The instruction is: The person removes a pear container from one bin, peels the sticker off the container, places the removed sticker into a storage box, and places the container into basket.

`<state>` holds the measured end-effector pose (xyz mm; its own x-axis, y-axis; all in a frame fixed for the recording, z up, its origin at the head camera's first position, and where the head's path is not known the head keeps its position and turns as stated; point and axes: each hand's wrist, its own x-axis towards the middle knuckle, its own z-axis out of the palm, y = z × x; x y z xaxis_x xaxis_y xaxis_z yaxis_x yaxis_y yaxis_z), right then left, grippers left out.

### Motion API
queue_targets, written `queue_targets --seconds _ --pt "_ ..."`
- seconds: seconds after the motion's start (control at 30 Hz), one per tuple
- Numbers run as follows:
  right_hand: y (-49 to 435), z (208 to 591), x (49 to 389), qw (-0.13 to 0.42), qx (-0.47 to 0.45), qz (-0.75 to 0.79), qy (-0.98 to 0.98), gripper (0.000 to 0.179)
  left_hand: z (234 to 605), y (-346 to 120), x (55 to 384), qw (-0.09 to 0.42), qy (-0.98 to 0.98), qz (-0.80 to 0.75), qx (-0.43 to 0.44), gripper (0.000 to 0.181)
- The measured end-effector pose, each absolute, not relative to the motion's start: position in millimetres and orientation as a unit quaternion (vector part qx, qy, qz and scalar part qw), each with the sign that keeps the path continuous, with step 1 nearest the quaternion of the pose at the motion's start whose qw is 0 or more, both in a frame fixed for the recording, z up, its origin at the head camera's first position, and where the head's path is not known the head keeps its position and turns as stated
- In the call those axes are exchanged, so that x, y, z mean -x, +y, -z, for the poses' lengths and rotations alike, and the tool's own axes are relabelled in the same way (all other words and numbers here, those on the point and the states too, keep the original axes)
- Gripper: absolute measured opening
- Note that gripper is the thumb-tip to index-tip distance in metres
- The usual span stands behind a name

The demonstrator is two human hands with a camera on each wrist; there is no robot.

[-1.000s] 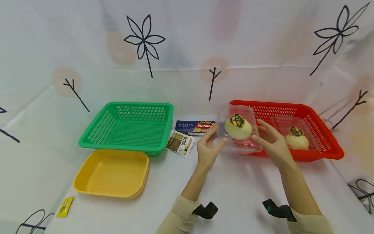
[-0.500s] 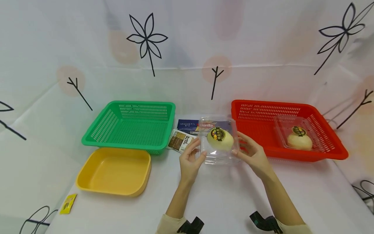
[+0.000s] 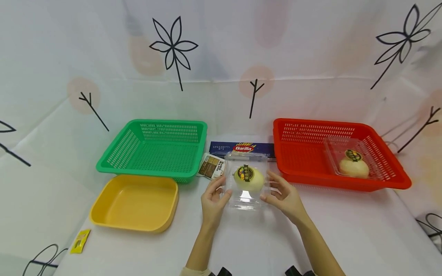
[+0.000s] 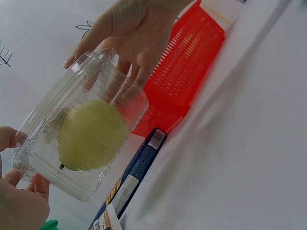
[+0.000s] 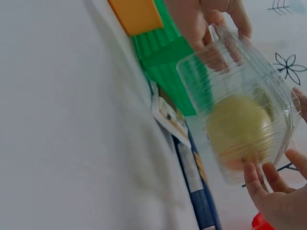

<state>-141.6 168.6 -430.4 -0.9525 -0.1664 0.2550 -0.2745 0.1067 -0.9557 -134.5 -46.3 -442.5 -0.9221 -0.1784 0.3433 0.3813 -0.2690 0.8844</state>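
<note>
You've got your left hand (image 3: pixel 212 201) and right hand (image 3: pixel 286 198) pinching opposite sides of the clear box (image 3: pixel 243 202), so it's right between them. Long axis looks to run away from you, label (image 3: pixel 245 173) over the fruit (image 3: pixel 253 183) facing you.

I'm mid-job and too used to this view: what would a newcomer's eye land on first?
Probably the clear plastic box with a pale yellow round fruit inside, held between the left hand and right hand near the middle of the head view. Next, the bright red basket at the right, holding a similar boxed fruit, and the green basket at the left, behind the yellow tub.
</note>
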Motion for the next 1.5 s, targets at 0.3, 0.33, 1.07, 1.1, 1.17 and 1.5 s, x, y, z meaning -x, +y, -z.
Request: queue_targets --seconds 0.3,0.33,1.07,1.1,1.17,1.5 --pt "160 449 130 0.006 -0.147 -0.660 -0.737 0.074 461 -61 124 0.138 -0.607 0.782 0.043 0.039" --pt "160 451 128 0.002 -0.145 -0.661 -0.736 0.074 463 -63 123 0.132 -0.610 0.780 0.041 0.039" --pt "154 472 115 -0.045 -0.122 -0.651 -0.748 0.082 473 -88 118 0.056 -0.689 0.722 0.043 0.034" --pt "155 472 115 -0.046 -0.123 -0.649 -0.749 0.081 472 -89 119 0.059 -0.697 0.713 0.042 0.034" --pt "155 472 116 -0.047 -0.125 -0.642 -0.755 0.081 470 -89 122 0.068 -0.715 0.695 0.040 0.033" --pt "155 465 141 -0.011 -0.124 -0.602 -0.789 0.071 444 -76 145 0.122 -0.726 0.672 0.084 0.028"
